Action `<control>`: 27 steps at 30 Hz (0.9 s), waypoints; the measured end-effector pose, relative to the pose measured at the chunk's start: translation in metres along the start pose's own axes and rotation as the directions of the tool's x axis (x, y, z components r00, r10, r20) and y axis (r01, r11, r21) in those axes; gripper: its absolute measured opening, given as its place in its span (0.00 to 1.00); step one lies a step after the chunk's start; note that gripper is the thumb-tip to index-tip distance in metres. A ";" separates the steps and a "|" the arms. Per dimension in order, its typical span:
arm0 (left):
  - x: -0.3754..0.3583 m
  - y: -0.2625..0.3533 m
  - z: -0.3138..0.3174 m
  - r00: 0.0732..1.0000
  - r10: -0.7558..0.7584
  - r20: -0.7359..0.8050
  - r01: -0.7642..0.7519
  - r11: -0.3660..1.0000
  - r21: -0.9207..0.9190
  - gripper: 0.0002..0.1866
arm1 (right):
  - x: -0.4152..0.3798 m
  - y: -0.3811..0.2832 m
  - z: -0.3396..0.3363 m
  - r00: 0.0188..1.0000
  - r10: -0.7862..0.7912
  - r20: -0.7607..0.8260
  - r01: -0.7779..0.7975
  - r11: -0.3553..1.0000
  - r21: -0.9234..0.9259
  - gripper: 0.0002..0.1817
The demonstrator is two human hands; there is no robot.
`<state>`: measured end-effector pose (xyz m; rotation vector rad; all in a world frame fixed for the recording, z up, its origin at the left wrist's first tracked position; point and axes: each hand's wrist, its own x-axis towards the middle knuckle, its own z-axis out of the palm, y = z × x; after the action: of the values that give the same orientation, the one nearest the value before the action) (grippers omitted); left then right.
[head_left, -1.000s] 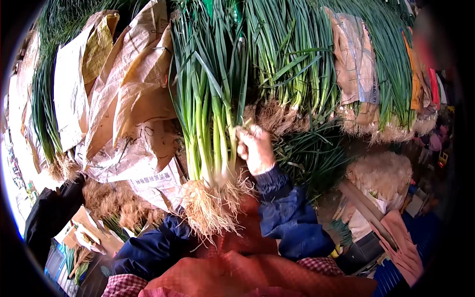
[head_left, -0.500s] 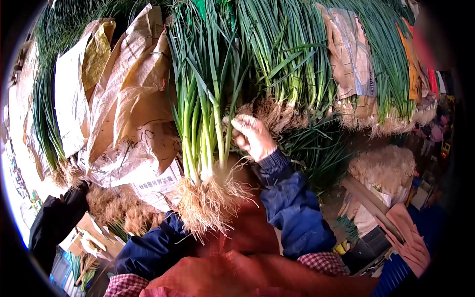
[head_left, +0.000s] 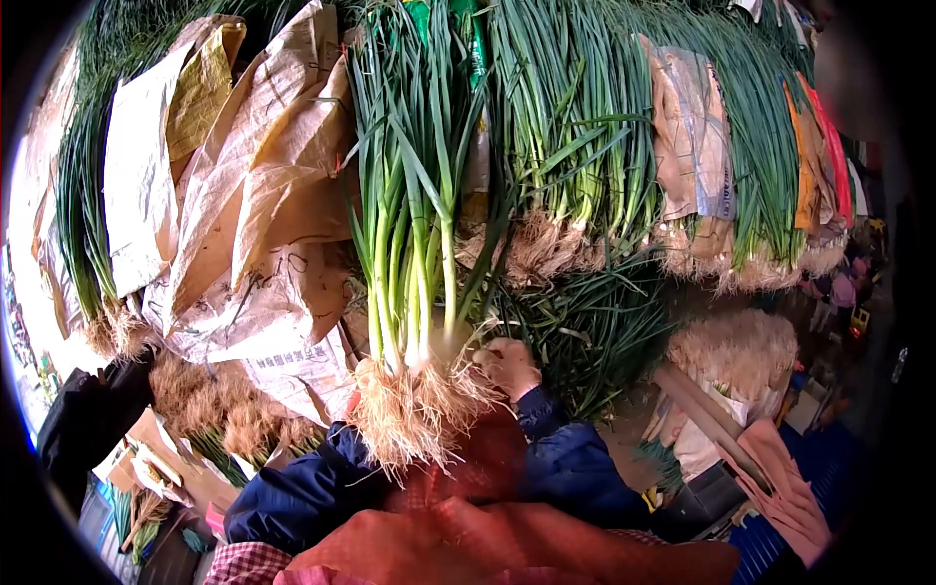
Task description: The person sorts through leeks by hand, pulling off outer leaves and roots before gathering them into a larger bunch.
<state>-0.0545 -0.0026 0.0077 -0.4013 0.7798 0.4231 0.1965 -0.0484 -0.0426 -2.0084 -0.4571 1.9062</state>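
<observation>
A bunch of green onions (head_left: 400, 283) hangs upright in front of me, leaves at the top and a shaggy mass of pale roots (head_left: 414, 414) at the bottom. My left sleeve (head_left: 302, 492) runs up behind these roots, which hide my left hand and its fingers. Just right of the roots is my right hand (head_left: 509, 369), close against them with its fingers curled. What those fingers hold, if anything, cannot be made out. Dark green leaves (head_left: 492, 258) droop along the bunch's right side, above my right hand.
More green onions (head_left: 585, 127) lie in rows behind, roots toward me. Tan sacking (head_left: 273, 185) covers the left side. Loose green leaves (head_left: 595, 331) are heaped at right, near a wooden bar (head_left: 702, 409) and a pink cloth (head_left: 785, 478). Rooted bundles (head_left: 234, 400) lie lower left.
My right hand has dropped from beside the stalks to beside the roots. Dark leaves now droop along the bunch's right side. The view has shifted slightly.
</observation>
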 end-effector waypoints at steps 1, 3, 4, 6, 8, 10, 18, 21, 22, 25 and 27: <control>0.000 0.001 -0.001 1.000 0.000 -0.002 0.000 1.000 0.007 0.12 | -0.005 0.000 -0.007 0.988 -0.137 -0.076 0.081 0.862 -0.500 0.08; -0.004 0.004 -0.003 1.000 0.001 -0.008 -0.001 1.000 0.012 0.12 | -0.022 -0.010 -0.020 0.992 -0.003 -0.125 -0.064 0.844 -0.532 0.11; -0.006 0.004 -0.004 1.000 0.005 -0.016 -0.005 1.000 0.017 0.12 | -0.028 -0.017 -0.023 0.987 -0.069 -0.145 -0.033 0.795 -0.605 0.14; -0.008 0.007 -0.005 1.000 0.002 -0.024 -0.002 1.000 0.023 0.12 | -0.023 -0.040 -0.014 0.928 -0.296 -0.225 0.314 0.948 0.047 0.21; -0.009 0.009 -0.004 1.000 0.003 -0.030 -0.002 0.999 0.032 0.12 | -0.026 -0.088 -0.011 0.962 -0.271 -0.026 0.230 0.755 0.614 0.24; -0.006 0.010 -0.001 1.000 -0.001 -0.027 0.002 0.999 0.048 0.12 | -0.003 -0.086 0.018 0.955 -0.249 0.159 0.052 0.673 0.738 0.25; 0.003 0.007 0.003 1.000 0.004 -0.003 -0.004 0.999 0.038 0.12 | -0.065 -0.071 0.005 0.457 -0.882 0.116 0.669 0.255 -0.698 0.07; 0.002 0.007 0.000 1.000 0.010 0.009 -0.011 0.999 0.031 0.12 | -0.084 0.009 -0.031 0.972 -0.092 0.216 0.234 0.408 -0.882 0.13; 0.001 0.006 -0.001 1.000 0.006 0.015 -0.006 1.000 0.031 0.13 | -0.089 0.009 -0.038 0.966 0.205 0.155 0.077 0.344 -0.936 0.15; 0.000 0.004 -0.002 1.000 0.011 0.016 -0.011 0.999 0.039 0.13 | -0.084 -0.021 -0.043 0.961 -0.276 0.033 0.235 0.742 -0.628 0.16; 0.004 0.007 0.001 1.000 0.010 0.022 -0.011 0.998 0.054 0.13 | -0.041 -0.108 -0.029 0.572 -0.815 -0.094 0.660 0.525 -0.538 0.19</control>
<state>-0.0550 0.0050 0.0034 -0.3415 0.7710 0.4146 0.2227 0.0287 0.0435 -1.8269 -1.5050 0.9171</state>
